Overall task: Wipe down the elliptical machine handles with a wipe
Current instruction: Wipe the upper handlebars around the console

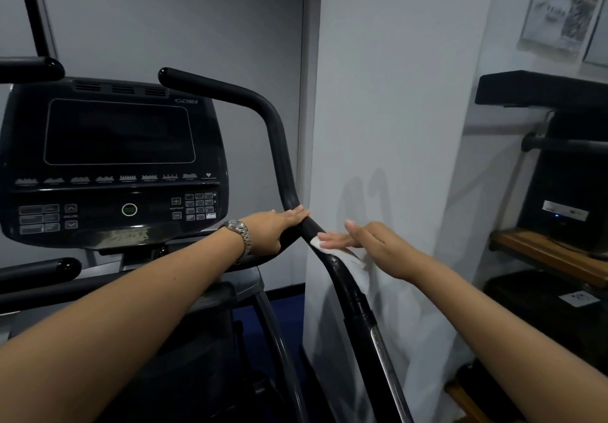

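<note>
Right hand is pressing wipe flat-fingered onto right handle, grip wide, nothing pinched. Left hand is steadying handle just above, fingers straight. Advice: wrapping wipe fully round, sliding along whole length

Silver link-band wristwatch beside the left hand; forearms bare.

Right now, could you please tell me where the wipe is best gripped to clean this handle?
Probably where the wipe lies across the handle, under the flat fingers of the right hand. Come from the right and above, curling fingers over the bar: the rest hangs loose on that side.
</note>
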Tool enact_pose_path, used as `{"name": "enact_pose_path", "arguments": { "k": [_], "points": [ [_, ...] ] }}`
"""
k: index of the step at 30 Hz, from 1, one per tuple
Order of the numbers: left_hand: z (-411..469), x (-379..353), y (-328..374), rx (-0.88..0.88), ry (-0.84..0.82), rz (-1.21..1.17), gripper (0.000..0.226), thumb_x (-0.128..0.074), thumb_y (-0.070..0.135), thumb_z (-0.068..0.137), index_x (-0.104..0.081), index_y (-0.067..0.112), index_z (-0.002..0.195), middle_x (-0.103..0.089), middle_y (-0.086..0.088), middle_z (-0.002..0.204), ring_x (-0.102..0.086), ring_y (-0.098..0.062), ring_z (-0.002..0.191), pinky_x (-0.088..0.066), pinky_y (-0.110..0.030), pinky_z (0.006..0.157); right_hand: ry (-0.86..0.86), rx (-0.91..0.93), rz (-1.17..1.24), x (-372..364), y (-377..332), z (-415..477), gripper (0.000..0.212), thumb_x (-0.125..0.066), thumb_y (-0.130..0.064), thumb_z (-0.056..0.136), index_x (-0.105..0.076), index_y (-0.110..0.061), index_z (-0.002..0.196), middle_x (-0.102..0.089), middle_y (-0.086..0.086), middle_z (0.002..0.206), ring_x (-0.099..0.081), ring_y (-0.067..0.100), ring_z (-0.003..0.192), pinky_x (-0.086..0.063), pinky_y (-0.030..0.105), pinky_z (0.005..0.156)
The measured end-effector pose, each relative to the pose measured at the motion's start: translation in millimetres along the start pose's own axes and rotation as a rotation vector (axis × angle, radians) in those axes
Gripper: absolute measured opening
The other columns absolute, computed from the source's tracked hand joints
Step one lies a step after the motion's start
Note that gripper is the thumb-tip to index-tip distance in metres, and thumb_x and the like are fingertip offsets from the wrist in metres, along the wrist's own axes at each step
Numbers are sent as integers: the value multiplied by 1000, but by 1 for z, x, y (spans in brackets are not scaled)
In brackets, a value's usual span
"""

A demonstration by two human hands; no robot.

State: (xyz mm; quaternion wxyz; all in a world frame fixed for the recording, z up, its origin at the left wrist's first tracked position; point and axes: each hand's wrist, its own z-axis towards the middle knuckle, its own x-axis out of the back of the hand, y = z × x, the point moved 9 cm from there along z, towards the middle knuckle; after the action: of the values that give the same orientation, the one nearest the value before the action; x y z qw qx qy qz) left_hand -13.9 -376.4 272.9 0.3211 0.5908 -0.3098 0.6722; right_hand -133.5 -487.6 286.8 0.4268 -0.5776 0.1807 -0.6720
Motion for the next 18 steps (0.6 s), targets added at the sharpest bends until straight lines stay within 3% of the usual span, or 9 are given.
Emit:
{"name": "enact_pose_path", "arguments": {
  "k": [3, 5, 9, 11, 14, 18],
  "points": [
    [-1, 0, 0, 2, 4, 2, 88, -44, -4, 79, -3, 30, 149, -4, 8, 157, -34, -13, 136, -14, -34, 118, 35, -21, -8, -9, 2, 6, 47, -28, -37, 104, -68, -16, 118, -61, -12, 127, -48, -6, 125, -31, 28, 114],
    [-1, -1, 1, 6, 5, 7, 88, -45, -3, 79, -3, 30, 149, -4, 9, 157, -36, -14, 135, -15, -35, 117, 52, -9, 14, -13, 3, 2, 48, -35, -44, 99, -68, -15, 119, -62, -16, 125, -47, -10, 123, -31, 21, 112],
    [-1, -3, -1, 15, 4, -5, 90, -45, -4, 79, -2, 32, 149, -4, 9, 157, -45, -16, 129, -18, -36, 117, 87, 12, 223, 2, 10, -9, 51, -50, -44, 92, -71, 0, 108, -66, 6, 122, -56, 9, 122, -36, 23, 110],
    [0, -3, -1, 12, 6, -12, 90, -44, -4, 79, -1, 32, 149, -4, 9, 157, -46, -16, 127, -19, -37, 117, 107, -14, 193, 7, 14, -8, 55, -61, -45, 88, -70, 6, 104, -65, 18, 120, -57, 21, 121, -41, 27, 107],
    [0, -3, -2, 14, 15, -3, 88, -42, -3, 79, -1, 34, 149, -3, 12, 157, -44, -18, 129, -24, -37, 115, 93, 2, 192, 5, 15, -6, 25, -65, -13, 90, -69, -6, 113, -66, 4, 123, -57, 8, 120, -40, 26, 107],
    [0, -1, -2, 10, 28, 10, 86, -41, -1, 82, -1, 37, 148, -3, 16, 156, -44, -24, 129, -37, -35, 107, 112, 27, 209, 10, 14, -7, 29, -60, 6, 88, -67, -3, 115, -60, 2, 128, -56, 0, 117, -43, 16, 100]
  ]
}}
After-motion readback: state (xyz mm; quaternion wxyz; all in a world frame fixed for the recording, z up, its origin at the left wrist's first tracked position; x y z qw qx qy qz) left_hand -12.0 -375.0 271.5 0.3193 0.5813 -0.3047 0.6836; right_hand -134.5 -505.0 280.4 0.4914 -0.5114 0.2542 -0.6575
